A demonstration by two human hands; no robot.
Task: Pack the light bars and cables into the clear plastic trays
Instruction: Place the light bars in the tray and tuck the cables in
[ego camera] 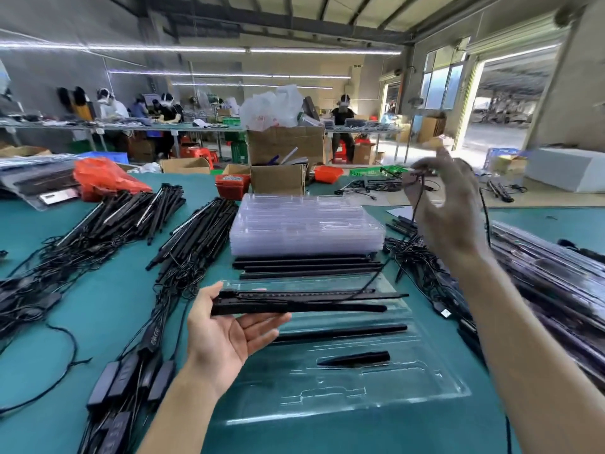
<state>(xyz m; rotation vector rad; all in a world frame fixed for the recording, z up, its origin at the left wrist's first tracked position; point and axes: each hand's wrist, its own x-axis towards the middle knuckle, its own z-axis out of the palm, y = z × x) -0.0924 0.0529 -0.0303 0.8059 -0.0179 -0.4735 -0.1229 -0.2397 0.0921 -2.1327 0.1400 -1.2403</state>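
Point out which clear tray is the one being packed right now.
The single open tray lying flat nearest the person, under the left hand, already holding black bars. The other trays form an empty stack farther back.

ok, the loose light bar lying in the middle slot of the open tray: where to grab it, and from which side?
Grip the light bar near mid-length, pinching its long edges from above. It lies flat in the clear tray, running left to right, so the slot walls block a side approach. The left hand covers its left end, so come in right of centre.
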